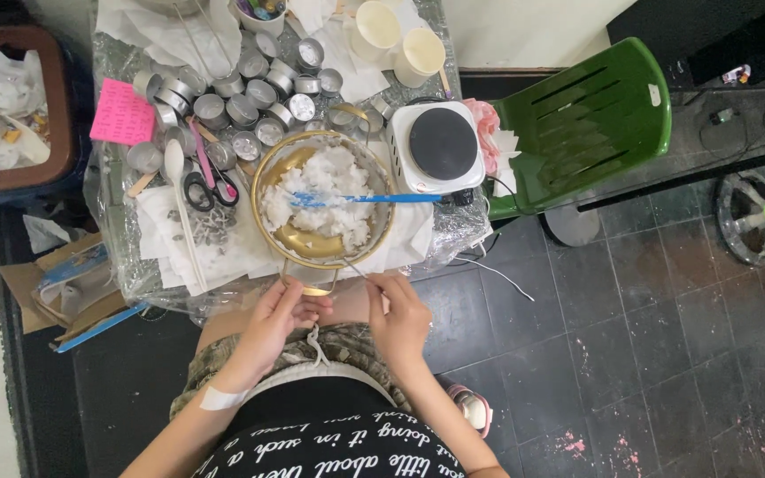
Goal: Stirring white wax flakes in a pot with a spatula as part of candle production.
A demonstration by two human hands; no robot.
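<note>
Gold pot (322, 246) handle in left hand (274, 320) grip.

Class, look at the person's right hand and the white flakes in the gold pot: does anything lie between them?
Nothing blocks the way. The right hand holds a thin metal tool reaching over the gold pot's rim toward the white flakes. The blue spatula lies across the flakes, farther in.

Small table (121, 265) wrapped in clear plastic, gold pot of white wax flakes (322, 199) at near edge, white hotplate (436, 146) at right edge, metal tins (241, 102) across centre, scissors (210, 188) and pink note (122, 113) toward left edge, paper cups (398, 40) at far edge.
</note>
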